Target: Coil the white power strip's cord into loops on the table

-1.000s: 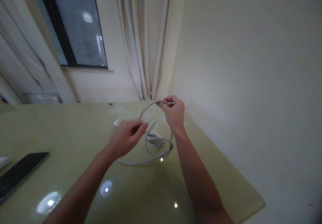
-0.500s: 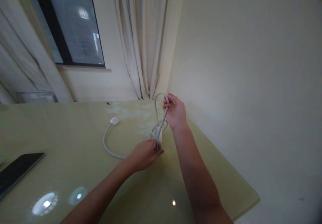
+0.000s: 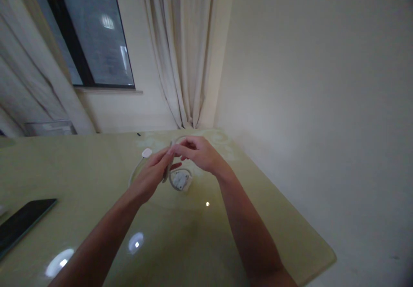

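Observation:
A light grey cable is bunched in my left hand, whose fingers are closed round it above the table. My right hand meets the left fingertips at the top of the bundle, its thumb and fingers pinched on a loop of the same cable. Just below the hands is a white plug block with a loop of cable curving round it. The cable's other end, a small white connector, lies on the table beyond my left wrist. My fingers hide part of the bundle.
The glossy yellow-green table runs up to a pale wall on the right. A dark flat tablet-like device lies at the left. Curtains and a window stand behind, and a small black object rests near the back edge.
Both hands have moved left and come together; the right one came down from its raised loop. The plug block now shows below them, turned to another side. The white connector has stayed put.

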`<state>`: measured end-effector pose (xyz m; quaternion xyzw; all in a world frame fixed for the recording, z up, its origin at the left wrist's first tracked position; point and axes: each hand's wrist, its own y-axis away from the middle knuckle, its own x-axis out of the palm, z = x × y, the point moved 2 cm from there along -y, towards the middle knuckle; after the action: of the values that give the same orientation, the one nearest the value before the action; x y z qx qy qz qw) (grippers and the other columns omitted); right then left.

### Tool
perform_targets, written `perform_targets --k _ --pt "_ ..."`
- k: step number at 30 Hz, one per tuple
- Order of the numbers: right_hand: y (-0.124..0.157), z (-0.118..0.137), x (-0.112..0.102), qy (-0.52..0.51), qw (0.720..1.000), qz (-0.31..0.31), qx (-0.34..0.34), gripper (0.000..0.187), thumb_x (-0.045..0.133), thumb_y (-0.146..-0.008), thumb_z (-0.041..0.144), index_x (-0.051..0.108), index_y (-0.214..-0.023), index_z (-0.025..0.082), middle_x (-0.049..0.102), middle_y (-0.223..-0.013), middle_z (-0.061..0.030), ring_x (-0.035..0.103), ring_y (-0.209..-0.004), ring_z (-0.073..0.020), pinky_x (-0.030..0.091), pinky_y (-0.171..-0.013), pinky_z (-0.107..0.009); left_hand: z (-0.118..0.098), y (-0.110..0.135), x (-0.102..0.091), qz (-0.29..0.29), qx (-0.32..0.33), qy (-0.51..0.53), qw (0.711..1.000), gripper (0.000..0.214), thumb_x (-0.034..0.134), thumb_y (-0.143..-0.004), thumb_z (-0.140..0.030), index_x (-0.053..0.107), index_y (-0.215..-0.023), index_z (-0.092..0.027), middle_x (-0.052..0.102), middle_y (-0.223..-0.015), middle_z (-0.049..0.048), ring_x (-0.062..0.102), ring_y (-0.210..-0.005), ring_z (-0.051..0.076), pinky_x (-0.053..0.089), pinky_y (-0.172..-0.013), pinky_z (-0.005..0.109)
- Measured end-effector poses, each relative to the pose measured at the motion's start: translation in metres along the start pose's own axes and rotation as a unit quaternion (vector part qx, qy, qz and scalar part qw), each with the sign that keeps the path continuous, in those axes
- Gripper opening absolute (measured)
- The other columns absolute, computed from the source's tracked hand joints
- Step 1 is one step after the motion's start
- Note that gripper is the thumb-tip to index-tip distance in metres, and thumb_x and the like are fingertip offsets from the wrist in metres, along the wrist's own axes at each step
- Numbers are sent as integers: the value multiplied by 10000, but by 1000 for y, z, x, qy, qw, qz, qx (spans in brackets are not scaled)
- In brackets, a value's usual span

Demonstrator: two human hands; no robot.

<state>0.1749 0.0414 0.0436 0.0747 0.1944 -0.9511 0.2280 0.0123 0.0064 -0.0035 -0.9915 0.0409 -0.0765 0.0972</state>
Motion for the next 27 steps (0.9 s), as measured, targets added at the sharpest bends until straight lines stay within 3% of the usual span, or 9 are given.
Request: perform_targets --k 5,11,13,15,18,20,23,25,27 --pt "-4 -11 19 34 998 56 2 468 721 -936 613 713 -763 178 706 -728 -15 664 -702 -145 518 -701 -269 -1 -3 -2 -64 -30 79 994 524 867 -762 -537 786 -1141 -184 794 -1125 117 752 -942 251 541 -592 252" --pt "-8 -12 26 -78 995 66 20 385 783 -882 544 701 -791 179 712 -748 0 655 -662 -123 515 -608 -225 -8 -2 -8 -65 39 -33 997 506 748 -875 -637 753 -1045 -160 783 -974 88 720 -821 199 535 -603 248" --pt "-9 -12 27 -67 998 19 14 308 751 -896 473 695 -783 192 681 -697 17 612 -618 -111 461 -544 -201 -9 -2 -9 -68 49 -59 995 554 686 -900 -692 714 -1023 -153 773 -928 88 715 -789 199 568 -643 278" --pt "-11 -11 21 -69 995 -77 3 288 697 -911 418 661 -725 200 630 -645 31 559 -584 -101 413 -513 -190 -11 -1 -10 -54 34 -55 996 584 618 -927 -718 672 -1074 -155 766 -934 92 719 -755 200 594 -667 317" --pt "-10 -6 -1 -174 964 -199 15 367 664 -913 424 554 -639 207 553 -587 44 480 -537 -88 381 -496 -188 -17 -3 -19 -18 35 -127 991 536 546 -976 -663 645 -1154 -167 729 -897 56 630 -572 146 559 -591 309" --pt "-5 3 -22 -286 933 -212 42 392 703 -889 435 493 -639 219 451 -529 80 376 -468 -76 328 -452 -189 -22 -7 -32 -43 76 -252 964 469 495 -1001 -588 677 -1110 -170 663 -778 17 518 -487 128 459 -513 278" --pt "8 24 -52 -371 904 -213 12 259 719 -890 369 574 -747 209 307 -505 126 223 -430 -63 226 -412 -176 -26 -14 -55 -131 129 -425 886 441 424 -1008 -509 720 -994 -182 589 -656 11 518 -538 173 382 -533 294" --pt "17 35 -64 -366 902 -227 -24 147 697 -907 344 666 -896 201 327 -527 129 186 -424 -58 194 -401 -174 -22 -18 -65 -141 132 -489 851 452 400 -1016 -508 721 -982 -192 645 -704 34 589 -630 206 425 -610 312" --pt "21 39 -66 -328 917 -224 -38 201 698 -910 366 707 -1036 210 374 -545 128 170 -412 -53 176 -387 -184 -14 -21 -71 -114 130 -529 831 460 397 -1027 -520 716 -1049 -190 732 -863 73 662 -763 239 485 -723 336"
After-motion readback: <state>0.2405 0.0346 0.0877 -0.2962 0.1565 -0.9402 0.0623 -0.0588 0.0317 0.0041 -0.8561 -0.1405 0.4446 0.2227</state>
